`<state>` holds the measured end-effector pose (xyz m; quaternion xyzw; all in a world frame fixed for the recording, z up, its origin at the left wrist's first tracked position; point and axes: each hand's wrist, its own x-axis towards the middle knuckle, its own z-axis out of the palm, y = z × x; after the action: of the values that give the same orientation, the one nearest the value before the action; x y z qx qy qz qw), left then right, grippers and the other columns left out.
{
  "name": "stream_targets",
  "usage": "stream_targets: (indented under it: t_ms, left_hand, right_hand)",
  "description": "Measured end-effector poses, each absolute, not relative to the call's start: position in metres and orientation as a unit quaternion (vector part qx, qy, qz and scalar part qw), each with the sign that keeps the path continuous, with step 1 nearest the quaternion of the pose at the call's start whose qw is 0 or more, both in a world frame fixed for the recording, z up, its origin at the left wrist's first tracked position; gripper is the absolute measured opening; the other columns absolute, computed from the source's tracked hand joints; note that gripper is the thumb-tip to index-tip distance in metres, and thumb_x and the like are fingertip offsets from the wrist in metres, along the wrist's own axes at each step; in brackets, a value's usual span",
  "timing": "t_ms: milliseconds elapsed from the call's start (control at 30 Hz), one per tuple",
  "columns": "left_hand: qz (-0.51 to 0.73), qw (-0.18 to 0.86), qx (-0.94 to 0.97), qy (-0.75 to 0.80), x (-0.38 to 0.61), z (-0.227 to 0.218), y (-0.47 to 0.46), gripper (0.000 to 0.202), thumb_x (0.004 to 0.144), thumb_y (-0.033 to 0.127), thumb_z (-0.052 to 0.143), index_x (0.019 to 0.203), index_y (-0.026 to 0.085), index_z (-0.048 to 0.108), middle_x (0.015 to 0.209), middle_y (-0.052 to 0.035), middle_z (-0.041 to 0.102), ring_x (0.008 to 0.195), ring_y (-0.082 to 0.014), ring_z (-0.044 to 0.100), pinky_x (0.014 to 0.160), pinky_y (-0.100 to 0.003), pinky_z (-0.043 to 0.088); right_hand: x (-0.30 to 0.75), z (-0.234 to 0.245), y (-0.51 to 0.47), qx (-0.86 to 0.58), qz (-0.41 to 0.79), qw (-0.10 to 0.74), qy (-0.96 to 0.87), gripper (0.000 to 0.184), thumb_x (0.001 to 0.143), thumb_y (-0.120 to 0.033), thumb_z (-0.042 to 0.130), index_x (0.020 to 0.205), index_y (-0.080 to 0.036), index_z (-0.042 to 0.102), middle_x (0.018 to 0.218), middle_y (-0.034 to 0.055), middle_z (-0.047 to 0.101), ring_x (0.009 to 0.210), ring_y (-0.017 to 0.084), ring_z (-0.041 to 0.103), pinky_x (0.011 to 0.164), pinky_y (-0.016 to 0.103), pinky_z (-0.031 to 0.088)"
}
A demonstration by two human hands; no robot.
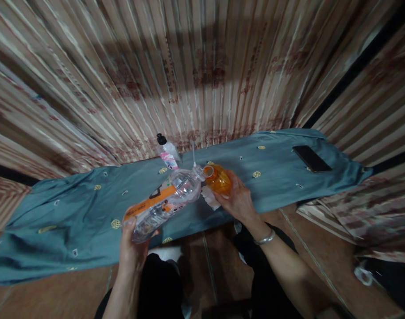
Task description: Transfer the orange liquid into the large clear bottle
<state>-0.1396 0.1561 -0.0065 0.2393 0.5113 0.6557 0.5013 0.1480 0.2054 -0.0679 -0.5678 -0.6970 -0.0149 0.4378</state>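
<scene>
The left hand [133, 249] holds a large clear bottle [185, 185] with an orange label, its fingers wrapped around the base end, thumb on the near left side. The bottle lies tilted in the air above the near middle of the bench, its neck up and to the right.

The right hand [239, 198] grips a small orange bottle [219, 180], fingers curled around its body from the right; how tightly they press cannot be told. The small bottle's mouth points left and slightly to the far side, right at the neck of the clear bottle; whether the two mouths touch is unclear. A silver bracelet [265, 238] circles the right wrist.

Just beyond the clear bottle stands a pump bottle [169, 154] with a black top and a pink label. To its right, a thin pale tube [194, 154] shows behind the necks. A crumpled white tissue [210, 198] lies beneath the small bottle. Well apart, toward the far right of the bench, lies a black phone [311, 158]. A blue-green cloth [275, 188] with yellow pineapples covers the bench, and a striped curtain [205, 66] hangs behind it.
</scene>
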Motion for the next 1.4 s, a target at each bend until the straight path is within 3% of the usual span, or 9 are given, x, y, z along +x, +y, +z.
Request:
stream_targets:
  t_ms: [167, 433, 800, 1067, 1400]
  left_hand:
    - [0.655, 0.506, 0.248, 0.503, -0.139, -0.006, 0.156, 0.066, 0.048, 0.053, 0.094, 0.100, 0.018, 0.074, 0.094, -0.0064, 0.078, 0.068, -0.0218, 0.070, 0.039, -0.027, 0.056]
    - [0.673, 0.497, 0.236, 0.494, -0.139, -0.004, 0.156, 0.069, 0.042, 0.052, 0.098, 0.098, 0.019, 0.074, 0.092, -0.0041, 0.078, 0.067, -0.0220, 0.070, 0.037, -0.028, 0.056]
    - [0.654, 0.515, 0.279, 0.480, -0.154, -0.020, 0.156, 0.061, 0.059, 0.051, 0.092, 0.107, 0.017, 0.074, 0.099, -0.0066, 0.078, 0.071, -0.0227, 0.072, 0.044, -0.028, 0.059]
    - [0.654, 0.514, 0.275, 0.483, -0.156, -0.021, 0.155, 0.062, 0.058, 0.052, 0.091, 0.106, 0.017, 0.073, 0.100, -0.0068, 0.077, 0.074, -0.0237, 0.071, 0.043, -0.031, 0.060]
    - [0.663, 0.513, 0.264, 0.478, -0.150, -0.022, 0.154, 0.063, 0.058, 0.050, 0.093, 0.108, 0.019, 0.073, 0.100, -0.0060, 0.077, 0.073, -0.0194, 0.071, 0.047, -0.025, 0.059]
  right_hand:
    - [0.148, -0.068, 0.205, -0.558, -0.020, 0.443, -0.701, 0.070, 0.091, -0.047, 0.067, 0.146, -0.013, 0.042, 0.133, 0.0226, 0.069, 0.126, 0.035, 0.067, 0.100, 0.053, 0.062]
    - [0.147, -0.066, 0.205, -0.562, -0.016, 0.443, -0.698, 0.068, 0.091, -0.048, 0.067, 0.145, -0.013, 0.044, 0.132, 0.0217, 0.069, 0.124, 0.034, 0.069, 0.101, 0.052, 0.062]
    - [0.149, -0.067, 0.205, -0.572, -0.008, 0.432, -0.697, 0.069, 0.089, -0.047, 0.068, 0.146, -0.015, 0.043, 0.134, 0.0212, 0.069, 0.126, 0.035, 0.068, 0.102, 0.053, 0.060]
    - [0.149, -0.067, 0.204, -0.570, -0.009, 0.431, -0.699, 0.070, 0.091, -0.046, 0.067, 0.148, -0.015, 0.042, 0.135, 0.0204, 0.069, 0.127, 0.033, 0.067, 0.103, 0.051, 0.060]
    - [0.151, -0.068, 0.207, -0.555, -0.070, 0.429, -0.710, 0.068, 0.097, -0.057, 0.058, 0.147, -0.013, 0.043, 0.130, 0.0218, 0.072, 0.122, 0.033, 0.071, 0.096, 0.050, 0.064]
